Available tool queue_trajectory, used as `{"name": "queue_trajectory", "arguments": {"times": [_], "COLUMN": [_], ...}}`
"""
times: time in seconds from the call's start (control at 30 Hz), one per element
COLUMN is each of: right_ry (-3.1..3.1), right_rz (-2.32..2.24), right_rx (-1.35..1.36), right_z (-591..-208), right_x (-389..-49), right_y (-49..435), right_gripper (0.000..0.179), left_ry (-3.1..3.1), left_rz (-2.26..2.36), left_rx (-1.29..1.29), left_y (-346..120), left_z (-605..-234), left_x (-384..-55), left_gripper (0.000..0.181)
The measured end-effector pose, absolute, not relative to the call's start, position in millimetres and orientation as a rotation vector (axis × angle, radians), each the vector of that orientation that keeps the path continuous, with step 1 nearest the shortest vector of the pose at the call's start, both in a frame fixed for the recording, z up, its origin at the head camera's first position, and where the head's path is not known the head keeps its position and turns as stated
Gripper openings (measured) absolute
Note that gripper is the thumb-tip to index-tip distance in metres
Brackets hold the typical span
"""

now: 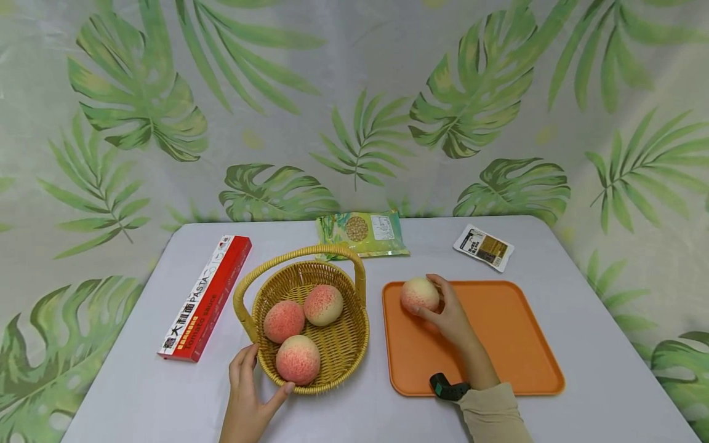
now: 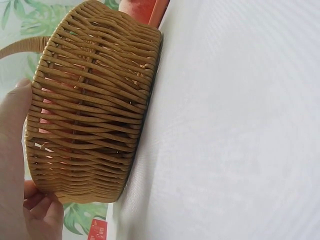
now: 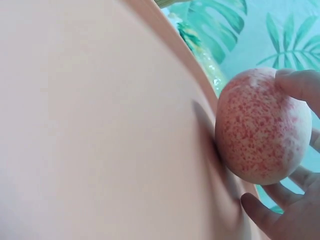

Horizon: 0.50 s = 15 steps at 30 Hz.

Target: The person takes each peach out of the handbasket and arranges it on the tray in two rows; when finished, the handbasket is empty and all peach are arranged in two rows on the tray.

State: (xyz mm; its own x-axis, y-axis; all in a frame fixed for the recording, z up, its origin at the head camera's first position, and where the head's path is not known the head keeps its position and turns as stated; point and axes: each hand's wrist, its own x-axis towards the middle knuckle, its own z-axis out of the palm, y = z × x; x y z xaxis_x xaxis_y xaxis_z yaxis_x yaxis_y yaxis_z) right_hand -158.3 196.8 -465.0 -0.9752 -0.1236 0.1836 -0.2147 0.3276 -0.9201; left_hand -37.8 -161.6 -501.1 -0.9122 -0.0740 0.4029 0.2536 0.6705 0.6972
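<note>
My left hand (image 1: 245,394) holds the near left side of a round wicker basket (image 1: 344,344). Its thumb is at the rim, and in the left wrist view the fingers (image 2: 46,212) curl against the woven side (image 2: 90,120). Three pink-and-cream peaches lie inside: one left (image 1: 284,321), one at the back (image 1: 324,305), one at the front (image 1: 298,360). Over the far left part of an orange tray (image 1: 498,338), my right hand (image 1: 453,317) grips another peach (image 1: 418,295) between thumb and fingers. In the right wrist view that peach (image 3: 262,127) is close to the tray surface; I cannot tell whether they touch.
A red-and-white pasta box (image 1: 207,298) lies left of the basket. Behind the basket is a green packet (image 1: 360,234), and a small white-and-brown pouch (image 1: 484,247) lies beyond the tray. The basket's tall handle (image 1: 310,250) arches up. A leaf-patterned cloth hangs behind the white table (image 1: 421,418).
</note>
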Motion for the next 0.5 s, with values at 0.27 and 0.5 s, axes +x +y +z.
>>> {"name": "queue_trajectory", "arguments": {"times": [0.27, 0.5], "right_ry": [-2.496, -2.562], "right_rz": [1.736, 1.730], "right_rx": [0.330, 0.375], "right_z": [-466.5, -487.4], "right_x": [-159.0, -168.9], "right_y": [197.7, 204.6], "right_gripper": [0.067, 0.063], "left_ry": [-2.473, -2.476], "left_rz": [-1.122, -1.138], "left_rx": [-0.157, -0.156], "left_y": [-161.3, -161.5], "left_z": [-500.7, -500.5], "left_x": [-37.5, -37.3], "left_gripper": [0.092, 0.092]}}
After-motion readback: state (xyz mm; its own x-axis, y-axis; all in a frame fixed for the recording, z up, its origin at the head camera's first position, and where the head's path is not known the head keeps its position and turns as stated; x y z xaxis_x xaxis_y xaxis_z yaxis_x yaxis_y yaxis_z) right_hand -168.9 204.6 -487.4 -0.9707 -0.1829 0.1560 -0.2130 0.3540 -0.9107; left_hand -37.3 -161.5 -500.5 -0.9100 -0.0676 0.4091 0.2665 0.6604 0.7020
